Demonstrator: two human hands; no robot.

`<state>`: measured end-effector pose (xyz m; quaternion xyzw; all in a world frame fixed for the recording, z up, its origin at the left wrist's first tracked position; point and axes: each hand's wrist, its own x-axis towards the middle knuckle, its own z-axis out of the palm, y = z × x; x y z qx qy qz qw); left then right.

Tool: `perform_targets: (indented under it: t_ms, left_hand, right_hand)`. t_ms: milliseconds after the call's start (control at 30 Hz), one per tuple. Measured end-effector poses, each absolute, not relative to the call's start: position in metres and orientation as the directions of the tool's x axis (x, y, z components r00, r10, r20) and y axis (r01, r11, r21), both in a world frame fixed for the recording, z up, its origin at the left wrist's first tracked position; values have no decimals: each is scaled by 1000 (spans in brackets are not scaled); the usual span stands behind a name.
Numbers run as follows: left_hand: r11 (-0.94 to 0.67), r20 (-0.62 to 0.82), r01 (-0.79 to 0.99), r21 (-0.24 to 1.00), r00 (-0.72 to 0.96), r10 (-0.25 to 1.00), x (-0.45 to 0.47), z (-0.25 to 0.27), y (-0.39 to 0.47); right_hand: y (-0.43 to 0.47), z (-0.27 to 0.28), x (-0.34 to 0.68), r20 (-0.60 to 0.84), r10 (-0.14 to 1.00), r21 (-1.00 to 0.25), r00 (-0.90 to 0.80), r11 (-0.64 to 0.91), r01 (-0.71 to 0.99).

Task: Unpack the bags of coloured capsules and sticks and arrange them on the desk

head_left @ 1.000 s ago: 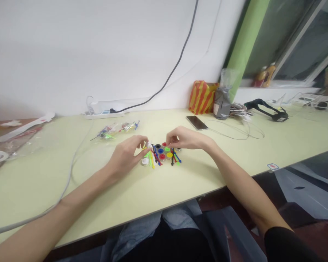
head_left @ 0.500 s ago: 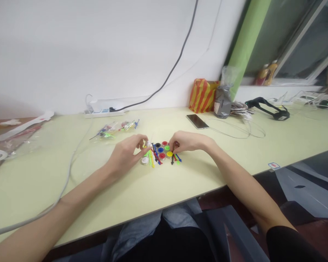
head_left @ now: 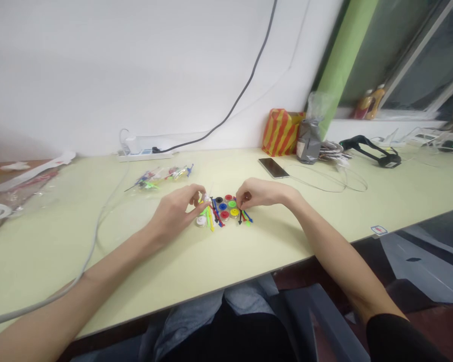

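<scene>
My left hand (head_left: pixel 179 208) pinches a small whitish, clear-looking piece (head_left: pixel 207 198) between thumb and fingers; its exact kind is too small to tell. Below these fingers lie a white round disc (head_left: pixel 201 221) and yellow and green arrow-tipped sticks (head_left: pixel 210 220). To the right are several coloured discs, including a blue disc (head_left: pixel 222 206), a red disc (head_left: pixel 224 214) and a yellow disc (head_left: pixel 234 212). My right hand (head_left: pixel 256 192) has its fingertips pressed together at the upper ends of arrow-tipped sticks, near a black stick (head_left: pixel 240 218). Whatever lies between those fingertips is hidden.
Clear bags of coloured parts (head_left: pixel 160 177) lie behind my left hand. A phone (head_left: pixel 274 168) with a cable, a striped bag (head_left: pixel 282 131) and a black headset-like frame (head_left: pixel 372 150) sit farther right. A grey cable (head_left: pixel 94 241) crosses my left forearm.
My right hand has shifted slightly up, away from the arrow sticks' tips, and the black stick sits a little more upright. My left hand keeps its pinch almost in place.
</scene>
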<state>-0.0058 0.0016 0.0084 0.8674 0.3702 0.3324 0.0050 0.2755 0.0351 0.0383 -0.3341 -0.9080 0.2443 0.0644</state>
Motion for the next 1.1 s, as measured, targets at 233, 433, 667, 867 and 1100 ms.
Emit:
perform_targets:
  t_ms: [233, 433, 667, 867, 1100]
  left_hand:
    - [-716, 564, 647, 264, 498, 658, -6, 8, 2]
    - [-712, 563, 648, 269, 493, 663, -6, 7, 1]
    - [-723, 568, 642, 255, 506, 649, -7, 6, 4]
    - [-719, 564, 646, 255, 505, 654, -7, 4, 4]
    - [-719, 562, 645, 258, 505, 655, -9, 3, 5]
  right_hand:
    - [40, 39, 283, -48, 654, -511, -755, 634, 581]
    - [43, 35, 284, -78, 674, -510, -735, 606, 610]
    - [42, 35, 284, -72, 681, -486, -729, 614, 622]
    - [45, 34, 286, -64, 684, -474, -726, 620, 626]
    - [43, 34, 284, -76, 682, -469, -728, 619, 630]
